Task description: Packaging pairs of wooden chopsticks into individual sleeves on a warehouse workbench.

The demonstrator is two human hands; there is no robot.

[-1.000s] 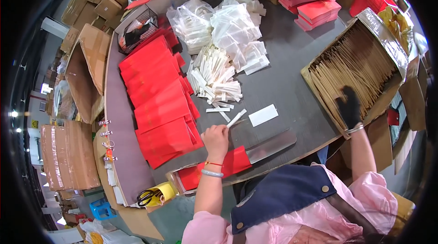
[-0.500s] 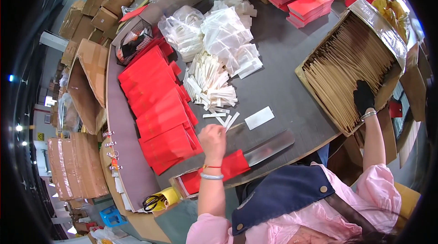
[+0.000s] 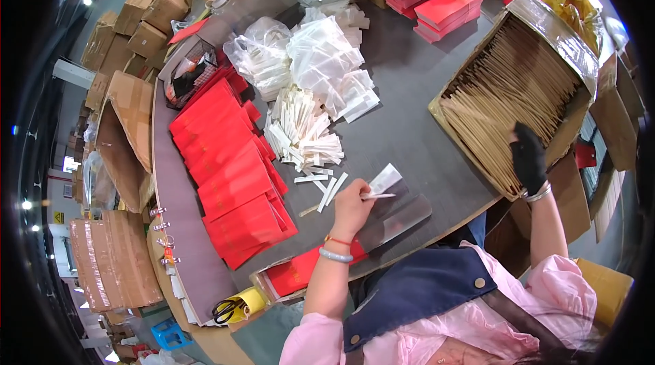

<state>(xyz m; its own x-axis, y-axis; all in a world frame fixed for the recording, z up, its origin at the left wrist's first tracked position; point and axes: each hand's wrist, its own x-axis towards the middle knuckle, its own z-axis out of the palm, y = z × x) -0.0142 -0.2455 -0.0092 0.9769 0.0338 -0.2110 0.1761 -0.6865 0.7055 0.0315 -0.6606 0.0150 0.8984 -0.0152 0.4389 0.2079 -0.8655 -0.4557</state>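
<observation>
Since the earlier frame, a light, stiff white packet [image 3: 377,195] is pinched by the left hand [image 3: 350,207] beside the stick box [image 3: 477,140], where the gloved right hand [image 3: 529,158] is pressed on sticks.

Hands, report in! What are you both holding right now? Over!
Left hand pinching a small white packet. Right hand, black-gloved, on the sticks in the cardboard box. Nothing between them.

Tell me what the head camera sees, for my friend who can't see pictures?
A person at a grey table pinches a thin white packet in the left hand, while the gloved right hand reaches into a cardboard box of tan sticks. Red envelopes and more white packets lie nearby.
</observation>
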